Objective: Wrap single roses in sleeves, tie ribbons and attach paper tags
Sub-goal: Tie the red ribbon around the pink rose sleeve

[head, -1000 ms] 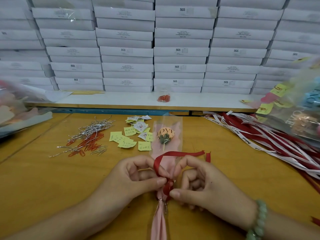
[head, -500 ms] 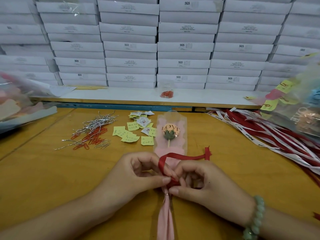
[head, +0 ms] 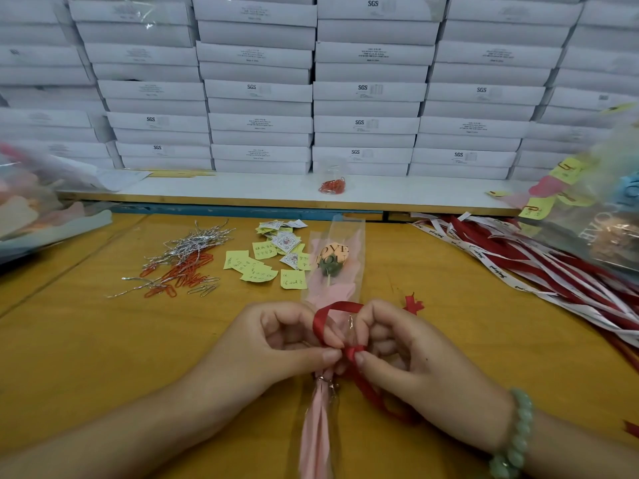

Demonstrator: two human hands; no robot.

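Low in mid-frame the left hand (head: 276, 344) and the right hand (head: 408, 354) each pinch the red ribbon (head: 323, 316) at its knot, on the neck of the clear sleeve (head: 350, 236) that lies on the bench (head: 86, 340) with its lettered rose (head: 332, 259) toward the frame's centre. To my eye the knot wants an even pull from both sides, loop held flat, so the film doesn't crumple; the yellow paper tags (head: 257, 267) lie just left of the rose.
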